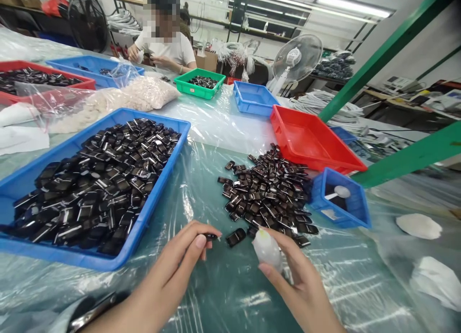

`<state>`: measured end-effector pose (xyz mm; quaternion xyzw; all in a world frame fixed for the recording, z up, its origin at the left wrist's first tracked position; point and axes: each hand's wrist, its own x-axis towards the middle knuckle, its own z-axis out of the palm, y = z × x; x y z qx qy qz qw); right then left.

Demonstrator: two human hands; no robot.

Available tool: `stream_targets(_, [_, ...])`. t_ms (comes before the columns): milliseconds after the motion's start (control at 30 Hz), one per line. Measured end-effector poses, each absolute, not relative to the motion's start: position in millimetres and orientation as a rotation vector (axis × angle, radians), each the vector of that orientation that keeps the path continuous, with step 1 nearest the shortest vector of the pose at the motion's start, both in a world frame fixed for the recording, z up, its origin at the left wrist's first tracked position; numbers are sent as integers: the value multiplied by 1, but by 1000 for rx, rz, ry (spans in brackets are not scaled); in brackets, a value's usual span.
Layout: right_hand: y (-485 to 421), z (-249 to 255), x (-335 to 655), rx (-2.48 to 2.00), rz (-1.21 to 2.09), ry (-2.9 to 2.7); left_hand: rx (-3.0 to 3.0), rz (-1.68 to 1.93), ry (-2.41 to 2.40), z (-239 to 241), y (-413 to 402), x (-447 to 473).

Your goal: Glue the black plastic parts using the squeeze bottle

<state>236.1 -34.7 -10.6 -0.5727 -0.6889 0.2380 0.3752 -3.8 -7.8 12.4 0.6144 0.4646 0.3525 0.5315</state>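
Between its thumb and fingers, my left hand [183, 256] pinches a small black plastic part [211, 237], mostly covered by the fingers. A rounded white squeeze bottle [267, 249] with a yellowish tip sits in the grip of my right hand [298, 270]. The bottle tilts toward the left hand, its tip apart from the held part. One loose black part [236, 237] lies on the plastic-covered table between the hands. Just beyond them spreads a heap of similar glossy black parts [266, 189].
A large blue tray [158, 193] full of black parts stands at left. At right are a red tray [317, 141] and a small blue bin [342, 217] holding a white spoon [340, 192]. A green post [406, 155] rises there. Across the table sits a person [169, 44].
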Motion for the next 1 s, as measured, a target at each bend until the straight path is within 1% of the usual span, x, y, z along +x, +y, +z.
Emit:
stream_targets(133, [-45, -6, 238, -1377, 446, -1925, 1602, 889, 1014, 7, -6, -7])
stream_targets(367, [-59, -11, 234, -1371, 290, -1769, 1764, 953, 1006, 0, -9, -10])
stream_targets(500, [-51, -4, 239, -1269, 189, -1945, 1805, 962, 999, 3, -9, -9])
stream_targets(700, [-45, 10, 242, -1240, 110, -2053, 1797, 921, 1002, 6, -9, -8])
stream_targets(867, [-52, 4, 249, -1277, 21, -2102, 1801, 929, 1015, 6, -9, -8])
stream_targets(1000, [-52, 2, 252, -1297, 37, -2140, 1799, 949, 1002, 4, -9, -8])
